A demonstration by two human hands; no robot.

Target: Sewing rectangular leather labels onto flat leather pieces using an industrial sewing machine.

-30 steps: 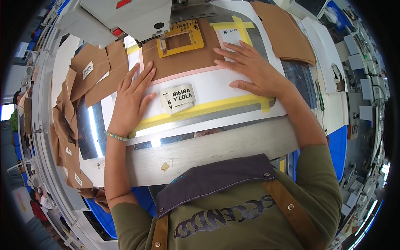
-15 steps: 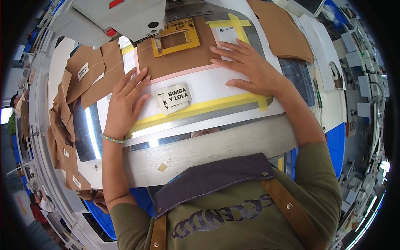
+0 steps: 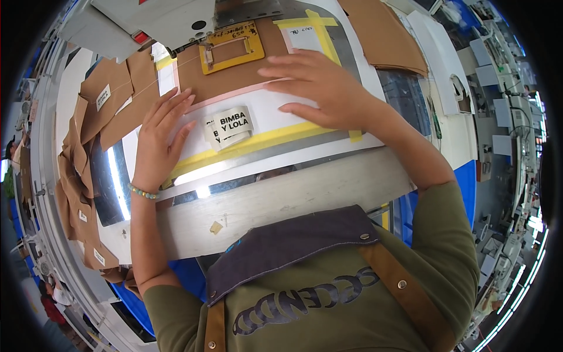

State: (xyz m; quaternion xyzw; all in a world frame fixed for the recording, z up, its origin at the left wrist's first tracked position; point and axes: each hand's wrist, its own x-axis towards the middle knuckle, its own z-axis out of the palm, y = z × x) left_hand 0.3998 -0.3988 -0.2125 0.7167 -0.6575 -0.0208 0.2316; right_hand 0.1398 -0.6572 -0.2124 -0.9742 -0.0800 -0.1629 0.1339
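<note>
Near edge: apron [image 3: 293, 243], dark flap, brown straps; just beyond, desk [image 3: 305, 196], pale, w/ small tan scrap [image 3: 216, 227] on it.

Next: white board [image 3: 268, 115], approx. centre; yellow tape [image 3: 270, 139] along its near side; stack of pale labels [image 3: 234, 121], dark print, loose, overlapping.

L. hand [image 3: 157, 141], bead bracelet [image 3: 142, 192] at wrist: fingers extended, released, nothing grasped; tips near the L. end of the pink strip [image 3: 231, 97]. R. hand [image 3: 331, 91]: fingers spread, released, nothing held; tips over brown sheet's near edge, contact we can't tell.

Beyond pink strip: brown sheet [image 3: 240, 80], 1 pc., on the board, running under yellow frame [image 3: 257, 46], which has a rectangular window. White card [image 3: 302, 40], taped, to R.

Far: sewing machine [image 3: 158, 26], white; its working end by frame's L. side. Brown pieces [image 3: 108, 85], some w/ labels, heaped far L.; brown pile [image 3: 390, 44], far R.

Handling notes: we'd keep sheet flat & square to pink strip, press lightly w/ both hands, esp. near corners; keep fingers well clear of the machine's working end, & loose labels away from frame.
</note>
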